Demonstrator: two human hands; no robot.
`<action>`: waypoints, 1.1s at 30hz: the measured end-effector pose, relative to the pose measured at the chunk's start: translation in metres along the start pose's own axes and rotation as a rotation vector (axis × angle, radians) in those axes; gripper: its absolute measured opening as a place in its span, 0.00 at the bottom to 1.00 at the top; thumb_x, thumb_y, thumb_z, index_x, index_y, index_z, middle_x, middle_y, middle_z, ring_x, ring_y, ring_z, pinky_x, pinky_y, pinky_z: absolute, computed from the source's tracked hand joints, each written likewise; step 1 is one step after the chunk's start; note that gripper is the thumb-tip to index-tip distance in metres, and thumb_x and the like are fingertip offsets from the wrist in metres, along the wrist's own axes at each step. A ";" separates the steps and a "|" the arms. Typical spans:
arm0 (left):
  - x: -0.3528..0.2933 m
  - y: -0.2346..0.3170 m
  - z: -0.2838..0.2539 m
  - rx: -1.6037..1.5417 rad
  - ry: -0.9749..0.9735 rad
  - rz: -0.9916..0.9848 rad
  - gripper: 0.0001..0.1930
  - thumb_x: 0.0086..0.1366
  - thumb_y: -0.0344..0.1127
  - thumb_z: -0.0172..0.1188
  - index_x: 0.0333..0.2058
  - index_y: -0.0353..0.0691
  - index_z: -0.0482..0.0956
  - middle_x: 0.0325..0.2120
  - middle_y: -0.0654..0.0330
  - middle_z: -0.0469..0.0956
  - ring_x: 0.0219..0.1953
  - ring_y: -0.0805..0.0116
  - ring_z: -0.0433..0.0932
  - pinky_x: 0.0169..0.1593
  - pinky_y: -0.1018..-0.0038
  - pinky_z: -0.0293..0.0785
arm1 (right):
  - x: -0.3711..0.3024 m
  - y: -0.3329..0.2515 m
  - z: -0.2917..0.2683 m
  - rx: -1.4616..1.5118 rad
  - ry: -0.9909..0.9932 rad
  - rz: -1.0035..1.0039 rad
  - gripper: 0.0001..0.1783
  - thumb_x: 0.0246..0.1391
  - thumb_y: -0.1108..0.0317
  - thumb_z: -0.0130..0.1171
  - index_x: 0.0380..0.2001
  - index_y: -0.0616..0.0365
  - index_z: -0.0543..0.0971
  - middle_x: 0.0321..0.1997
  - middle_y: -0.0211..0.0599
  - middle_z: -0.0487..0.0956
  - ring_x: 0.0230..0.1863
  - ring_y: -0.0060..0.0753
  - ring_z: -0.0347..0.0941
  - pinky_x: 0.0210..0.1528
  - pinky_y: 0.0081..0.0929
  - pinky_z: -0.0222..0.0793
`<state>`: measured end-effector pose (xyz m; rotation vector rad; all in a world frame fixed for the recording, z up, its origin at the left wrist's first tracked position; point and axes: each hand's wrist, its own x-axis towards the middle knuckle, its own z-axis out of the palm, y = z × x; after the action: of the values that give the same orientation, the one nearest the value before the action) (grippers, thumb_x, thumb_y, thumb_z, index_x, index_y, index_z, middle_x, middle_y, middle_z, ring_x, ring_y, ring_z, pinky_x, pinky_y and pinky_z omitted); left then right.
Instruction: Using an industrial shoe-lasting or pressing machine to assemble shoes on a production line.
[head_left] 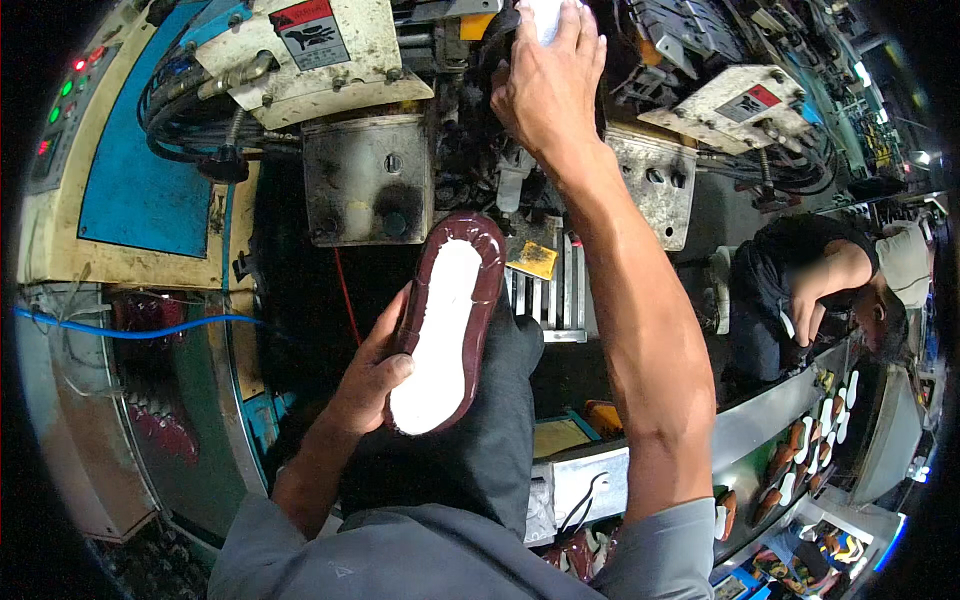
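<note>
At the left there is a control panel (52, 130) with red and green lights, and nearer from it a blue hose (150, 332) runs across. Next comes the left hand (372, 375), clamped on a dark red shoe (436, 325). The left elbow is bent and the forearm rises from the near left; the thumb lies on the white underside, close to the heel end, while the other fingers go behind the left edge. The shoe is in the middle, over the dark trousers (500, 430), its underside turned up and its toe pointing far and slightly right. Farther away, the right hand (553, 85) is well apart from the left one. Its arm reaches long toward the machine (365, 180), wrist bent, fingers spread over a white piece (546, 20); whether it grips or only presses, I cannot tell. To the right, a co-worker (800, 265) bends beside brown shoes (802, 440).
</note>
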<state>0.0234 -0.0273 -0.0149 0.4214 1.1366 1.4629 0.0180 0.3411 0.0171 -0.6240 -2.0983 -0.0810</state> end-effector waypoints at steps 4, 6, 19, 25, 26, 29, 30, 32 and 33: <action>0.011 0.003 0.006 -0.003 0.019 0.000 0.60 0.66 0.56 0.69 0.84 0.37 0.41 0.80 0.47 0.58 0.79 0.53 0.62 0.80 0.54 0.58 | -0.006 0.004 0.009 0.008 -0.043 0.011 0.33 0.65 0.65 0.59 0.72 0.61 0.72 0.77 0.78 0.62 0.81 0.79 0.52 0.82 0.73 0.46; 0.016 0.002 0.007 -0.049 0.009 0.021 0.59 0.67 0.55 0.68 0.84 0.38 0.41 0.80 0.47 0.58 0.79 0.53 0.62 0.80 0.54 0.58 | -0.009 0.006 0.006 0.004 -0.065 0.016 0.33 0.65 0.64 0.59 0.72 0.61 0.71 0.77 0.78 0.62 0.81 0.79 0.52 0.82 0.72 0.47; -0.005 0.002 0.008 0.348 0.070 0.263 0.46 0.76 0.33 0.61 0.84 0.37 0.44 0.81 0.46 0.56 0.80 0.58 0.60 0.80 0.61 0.56 | -0.075 -0.041 -0.090 0.802 -0.236 0.393 0.38 0.73 0.48 0.61 0.77 0.59 0.69 0.76 0.64 0.68 0.80 0.56 0.61 0.82 0.51 0.55; -0.052 -0.005 0.020 0.586 -0.057 0.323 0.51 0.69 0.21 0.65 0.83 0.34 0.44 0.82 0.47 0.53 0.80 0.63 0.60 0.80 0.66 0.56 | -0.183 -0.118 -0.128 1.790 -0.268 1.264 0.45 0.71 0.30 0.57 0.75 0.53 0.71 0.57 0.36 0.84 0.54 0.33 0.82 0.57 0.38 0.83; -0.063 -0.006 0.018 0.605 -0.035 0.294 0.50 0.69 0.20 0.65 0.83 0.35 0.44 0.82 0.47 0.53 0.80 0.63 0.59 0.80 0.66 0.55 | -0.186 -0.125 -0.131 1.793 -0.290 1.259 0.43 0.72 0.31 0.56 0.75 0.50 0.71 0.57 0.37 0.84 0.55 0.34 0.82 0.60 0.41 0.82; -0.097 -0.015 0.003 0.665 0.062 0.257 0.50 0.70 0.20 0.65 0.83 0.35 0.44 0.83 0.48 0.52 0.81 0.63 0.58 0.81 0.65 0.54 | -0.194 -0.158 -0.139 1.860 -0.299 1.271 0.42 0.72 0.33 0.57 0.76 0.49 0.70 0.58 0.38 0.84 0.57 0.36 0.81 0.65 0.43 0.78; -0.111 -0.014 -0.003 0.658 0.046 0.275 0.51 0.70 0.21 0.67 0.83 0.36 0.44 0.84 0.49 0.50 0.82 0.63 0.55 0.82 0.65 0.52 | -0.198 -0.168 -0.144 1.843 -0.398 1.252 0.38 0.73 0.41 0.63 0.76 0.50 0.71 0.66 0.36 0.80 0.63 0.34 0.76 0.70 0.39 0.72; -0.131 -0.019 -0.014 0.542 0.032 0.295 0.52 0.70 0.22 0.67 0.84 0.37 0.43 0.84 0.50 0.48 0.82 0.63 0.53 0.82 0.65 0.51 | -0.223 -0.177 -0.121 1.503 -0.470 1.141 0.36 0.74 0.46 0.64 0.76 0.50 0.72 0.66 0.35 0.80 0.65 0.34 0.75 0.72 0.39 0.69; -0.140 -0.023 -0.022 0.433 0.064 0.203 0.50 0.73 0.25 0.66 0.84 0.38 0.43 0.84 0.51 0.47 0.83 0.63 0.52 0.82 0.66 0.51 | -0.225 -0.188 -0.115 1.452 -0.549 1.187 0.35 0.74 0.47 0.64 0.75 0.50 0.73 0.67 0.35 0.79 0.66 0.35 0.74 0.73 0.40 0.67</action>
<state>0.0548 -0.1658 0.0036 0.8141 1.5022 1.4058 0.1215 0.0542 -0.0626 -0.8144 -1.3086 2.1881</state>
